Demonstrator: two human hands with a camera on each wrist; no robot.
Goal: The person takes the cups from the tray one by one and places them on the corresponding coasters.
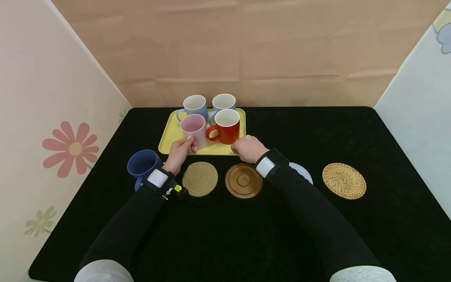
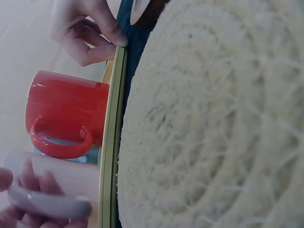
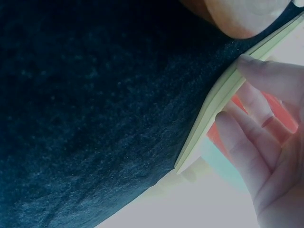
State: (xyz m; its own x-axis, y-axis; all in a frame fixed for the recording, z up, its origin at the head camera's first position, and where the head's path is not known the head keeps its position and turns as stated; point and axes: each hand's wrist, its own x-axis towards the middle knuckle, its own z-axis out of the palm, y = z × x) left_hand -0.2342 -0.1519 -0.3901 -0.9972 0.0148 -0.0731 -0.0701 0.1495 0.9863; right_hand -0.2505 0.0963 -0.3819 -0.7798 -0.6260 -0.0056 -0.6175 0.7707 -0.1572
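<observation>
On a yellow tray [image 1: 167,137] stand several mugs. My left hand [image 1: 178,154] holds the pink mug [image 1: 197,133] at its front left; the left wrist view shows the fingers curled about its handle [image 2: 47,205]. Beside it is the red mug [image 1: 230,131], its handle toward the pink one. Two light blue mugs, one at the back left [image 1: 197,105] and one at the back right [image 1: 225,102], stand behind. My right hand [image 1: 249,149] pinches the tray's front right corner, with the thumb [image 3: 266,71] on the rim and fingers over the tray side.
A dark blue mug [image 1: 142,164] stands left of my left wrist. In front of the tray lie a beige woven coaster [image 1: 200,179] and a brown saucer [image 1: 244,182]. A pale coaster [image 1: 303,172] is partly hidden under my right sleeve; a straw coaster [image 1: 344,181] lies farther right.
</observation>
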